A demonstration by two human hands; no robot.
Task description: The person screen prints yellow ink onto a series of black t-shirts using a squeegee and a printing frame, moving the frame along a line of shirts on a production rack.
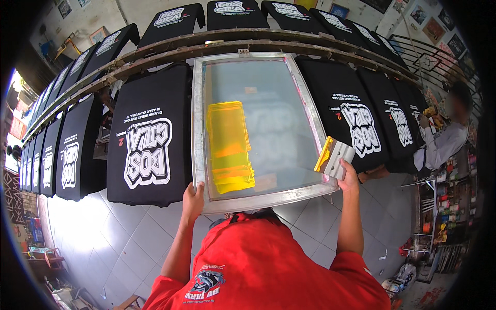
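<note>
A screen-printing frame (198, 139) with metal sides lies in front of me, tilted slightly, its near edge close to my body. On its pale mesh (279, 129) a broad patch of yellow ink (227, 134) spreads over the left half, thicker toward the near end. My left hand (194, 200) is closed around the frame's near left corner. In my right hand (349, 175) is a squeegee (338, 159) with a metal holder, its blade edge coated in yellow ink. That hand is at the near right corner of the frame; whether it also touches the frame I cannot tell.
Black T-shirts with white prints lie on boards to the left (147, 139) and right (356, 119). Long rails (170, 51) run behind the frame, with another row of shirts (232, 15) beyond. At the right another person (444, 139) is near a crowded shelf (444, 217).
</note>
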